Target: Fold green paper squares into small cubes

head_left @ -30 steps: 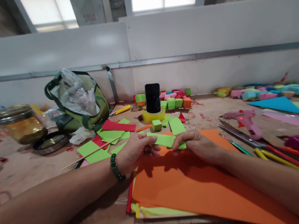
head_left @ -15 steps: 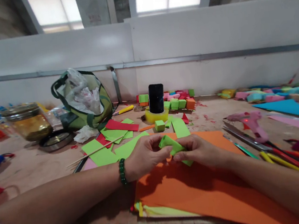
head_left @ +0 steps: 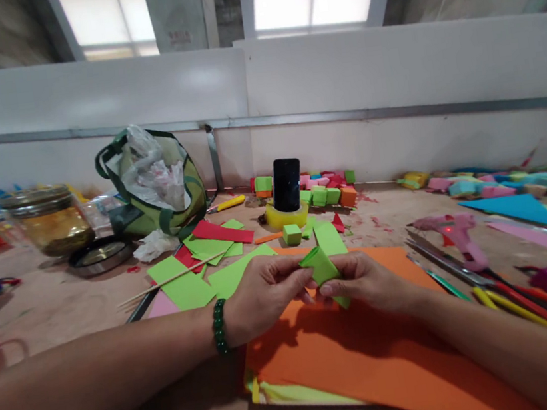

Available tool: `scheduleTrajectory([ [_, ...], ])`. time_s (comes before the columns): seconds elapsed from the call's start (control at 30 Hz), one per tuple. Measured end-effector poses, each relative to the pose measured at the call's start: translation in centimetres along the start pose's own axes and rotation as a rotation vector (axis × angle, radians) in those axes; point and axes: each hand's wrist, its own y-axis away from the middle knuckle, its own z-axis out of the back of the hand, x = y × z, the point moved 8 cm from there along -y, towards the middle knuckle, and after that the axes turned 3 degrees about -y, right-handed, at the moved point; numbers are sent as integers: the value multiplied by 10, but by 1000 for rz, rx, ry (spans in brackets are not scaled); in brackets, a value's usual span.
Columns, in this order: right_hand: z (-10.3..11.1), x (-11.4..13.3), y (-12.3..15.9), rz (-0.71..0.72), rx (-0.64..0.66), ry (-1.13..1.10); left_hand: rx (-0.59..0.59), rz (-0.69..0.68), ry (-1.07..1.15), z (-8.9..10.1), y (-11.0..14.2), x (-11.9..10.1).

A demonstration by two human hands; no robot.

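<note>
Between my two hands is a folded piece of light green paper [head_left: 323,267], bent into a short tube-like shape with its left end open. My left hand [head_left: 265,295], with a green bead bracelet at the wrist, pinches its left edge between thumb and fingers. On the other side my right hand [head_left: 370,281] grips the right edge, thumb in front. Both hands are just above a large orange sheet [head_left: 323,353]. Beyond them lie a small green paper cube [head_left: 292,234] and a green paper strip [head_left: 329,238].
A phone [head_left: 286,185] leans upright in a yellow tape roll [head_left: 287,215], with paper cubes behind. Green paper pieces [head_left: 180,283] and a wooden stick [head_left: 172,280] lie left, near a bag [head_left: 185,189] and glass jar [head_left: 48,221]. Right are a pink glue gun [head_left: 451,232] and scissors [head_left: 441,253].
The green paper has turned in my fingers and now shows a broader front face and its open end. Both hands stay in nearly the same place; the view has shifted slightly.
</note>
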Motion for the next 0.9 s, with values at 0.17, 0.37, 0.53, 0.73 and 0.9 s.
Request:
scheduleTrajectory([
  [0.17, -1, 5, 1, 66, -40, 63, -64, -123, -290, 4, 3, -18],
  [0.37, -8, 15, 3, 140, -60, 155, -51, -123, -306, 1, 5, -17],
  [0.53, -13, 18, 4, 167, -62, 149, -48, -129, -231, 0, 5, -20],
  [0.73, -15, 18, 4, 135, -52, 52, -53, 33, 24, -5, 3, -10],
  [0.9, -7, 12, 3, 65, -106, -19, -152, 38, 72, 5, 0, -10],
])
